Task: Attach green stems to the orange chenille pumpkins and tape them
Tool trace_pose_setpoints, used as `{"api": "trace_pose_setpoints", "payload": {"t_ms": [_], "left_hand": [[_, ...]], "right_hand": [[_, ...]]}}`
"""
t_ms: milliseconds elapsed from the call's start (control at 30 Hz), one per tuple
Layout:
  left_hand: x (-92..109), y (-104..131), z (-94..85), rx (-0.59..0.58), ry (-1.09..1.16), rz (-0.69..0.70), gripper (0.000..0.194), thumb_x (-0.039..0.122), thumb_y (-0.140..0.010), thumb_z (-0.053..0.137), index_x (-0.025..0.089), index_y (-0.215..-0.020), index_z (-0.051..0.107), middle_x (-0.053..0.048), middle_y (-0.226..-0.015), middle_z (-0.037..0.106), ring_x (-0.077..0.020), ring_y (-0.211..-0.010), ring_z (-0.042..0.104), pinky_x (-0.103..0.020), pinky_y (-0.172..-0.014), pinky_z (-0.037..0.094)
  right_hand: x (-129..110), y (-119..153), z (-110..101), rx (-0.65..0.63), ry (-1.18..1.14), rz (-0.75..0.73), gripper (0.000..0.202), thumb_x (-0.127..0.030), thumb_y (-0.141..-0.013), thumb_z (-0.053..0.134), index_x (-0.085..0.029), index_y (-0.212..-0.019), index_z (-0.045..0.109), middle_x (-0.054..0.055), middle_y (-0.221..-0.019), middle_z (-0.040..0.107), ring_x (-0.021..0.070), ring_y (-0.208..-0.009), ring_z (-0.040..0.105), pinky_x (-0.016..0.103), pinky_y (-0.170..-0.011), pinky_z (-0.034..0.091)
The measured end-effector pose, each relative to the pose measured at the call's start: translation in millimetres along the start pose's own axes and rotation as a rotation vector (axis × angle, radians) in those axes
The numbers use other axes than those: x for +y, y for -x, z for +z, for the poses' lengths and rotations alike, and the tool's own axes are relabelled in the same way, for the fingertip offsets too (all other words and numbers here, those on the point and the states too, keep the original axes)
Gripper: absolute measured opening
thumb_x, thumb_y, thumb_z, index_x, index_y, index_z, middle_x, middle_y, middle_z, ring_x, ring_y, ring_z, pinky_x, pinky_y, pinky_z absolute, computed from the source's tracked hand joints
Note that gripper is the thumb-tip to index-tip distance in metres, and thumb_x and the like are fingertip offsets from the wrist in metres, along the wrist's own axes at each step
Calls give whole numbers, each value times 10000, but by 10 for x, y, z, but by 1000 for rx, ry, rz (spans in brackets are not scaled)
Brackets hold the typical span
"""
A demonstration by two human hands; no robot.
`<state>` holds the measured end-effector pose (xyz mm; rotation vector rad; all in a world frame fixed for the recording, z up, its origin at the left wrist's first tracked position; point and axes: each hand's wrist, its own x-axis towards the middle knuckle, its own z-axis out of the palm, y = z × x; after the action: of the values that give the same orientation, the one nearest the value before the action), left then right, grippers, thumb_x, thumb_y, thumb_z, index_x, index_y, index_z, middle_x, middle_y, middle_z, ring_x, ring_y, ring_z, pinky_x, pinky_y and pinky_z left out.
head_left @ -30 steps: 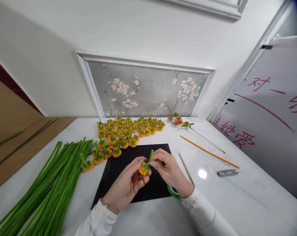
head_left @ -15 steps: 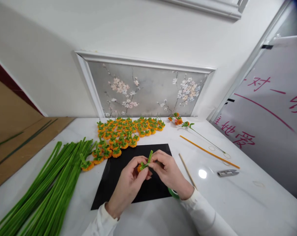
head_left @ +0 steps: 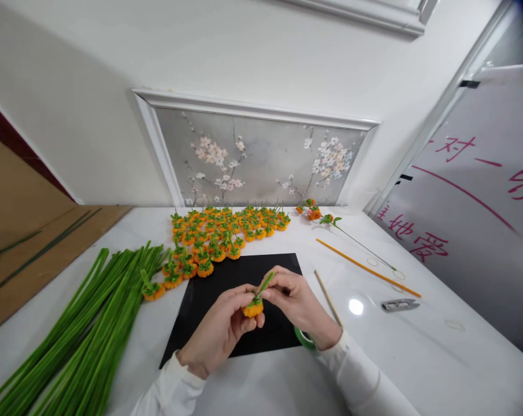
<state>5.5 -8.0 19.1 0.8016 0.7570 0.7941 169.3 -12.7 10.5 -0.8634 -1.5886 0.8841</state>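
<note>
Over the black mat (head_left: 213, 318) I hold a small orange pipe-cleaner flower (head_left: 253, 310) with a green base. My left hand (head_left: 220, 329) grips the flower from the left, thumb on top and fingers beneath it. Its orange petals face down, and a green pipe-cleaner stem (head_left: 266, 283) slants up to the right. My right hand (head_left: 293, 300) pinches that green stem close to the base, between thumb and forefinger. The fingertips partly hide where stem and flower meet.
Finished orange flowers (head_left: 218, 254) stand in rows at the back. Long green pipe cleaners (head_left: 83, 329) lie at left. To the right are a wooden stick (head_left: 329, 299), an orange pipe cleaner (head_left: 369, 267), thread snips (head_left: 400, 305), a stemmed flower sprig (head_left: 365, 244) and a green tape roll (head_left: 304, 338).
The flower has tipped so its orange petals now show below my left thumb. Its green stem leans further right, and my left hand has shifted slightly left and lower.
</note>
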Motion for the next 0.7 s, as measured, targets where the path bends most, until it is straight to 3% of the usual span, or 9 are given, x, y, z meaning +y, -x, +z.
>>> {"api": "trace_pose_setpoints", "payload": {"t_ms": [100, 200, 333, 500, 600, 700], "left_hand": [[-6, -9, -5, 28, 62, -37, 65, 186, -766, 591, 134, -805, 596, 3, -605, 581, -89, -527, 611, -115, -459, 480], [5, 5, 33, 13, -10, -6, 139, 226, -815, 569, 181, -944, 546, 16, -673, 592, -102, -551, 632, -146, -481, 502], [-10, 28, 98, 54, -193, 174, 201, 368, -860, 552, 241, -1004, 490, 25, -825, 589, -121, -642, 651, -242, -603, 548], [-74, 5, 120, 64, -453, 340, 219, 269, -756, 690, 190, -877, 525, 31, -780, 566, -101, -659, 588, -224, -634, 503], [-71, -6, 106, 80, -463, 326, 166, 271, -801, 639, 186, -879, 519, 52, -639, 542, -88, -570, 536, -195, -549, 456], [-28, 10, 93, 40, -326, 244, 131, 273, -839, 591, 182, -904, 523, 40, -640, 563, -62, -523, 492, -150, -479, 387]], "right_hand": [[16, 14, 24, 18, 56, -45, 143, -224, -863, 585, -198, -729, 628, 25, -809, 575, 143, -734, 568, 256, -645, 458], [25, 30, 43, 50, 128, -71, 154, -184, -877, 544, -197, -737, 606, 28, -817, 566, 148, -749, 565, 261, -652, 454], [31, 45, 56, 124, 217, -90, 157, -163, -885, 504, -196, -749, 576, 29, -808, 551, 153, -751, 557, 269, -665, 449], [60, 51, 70, 183, 260, -101, 163, -154, -882, 492, -194, -734, 547, 23, -775, 536, 150, -716, 543, 265, -629, 432], [65, 50, 63, 168, 256, -110, 162, -149, -884, 494, -190, -740, 555, 23, -789, 541, 148, -731, 550, 266, -644, 437], [47, 43, 44, 128, 218, -98, 165, -156, -894, 500, -189, -749, 573, 24, -802, 548, 148, -755, 559, 264, -664, 447]]}}
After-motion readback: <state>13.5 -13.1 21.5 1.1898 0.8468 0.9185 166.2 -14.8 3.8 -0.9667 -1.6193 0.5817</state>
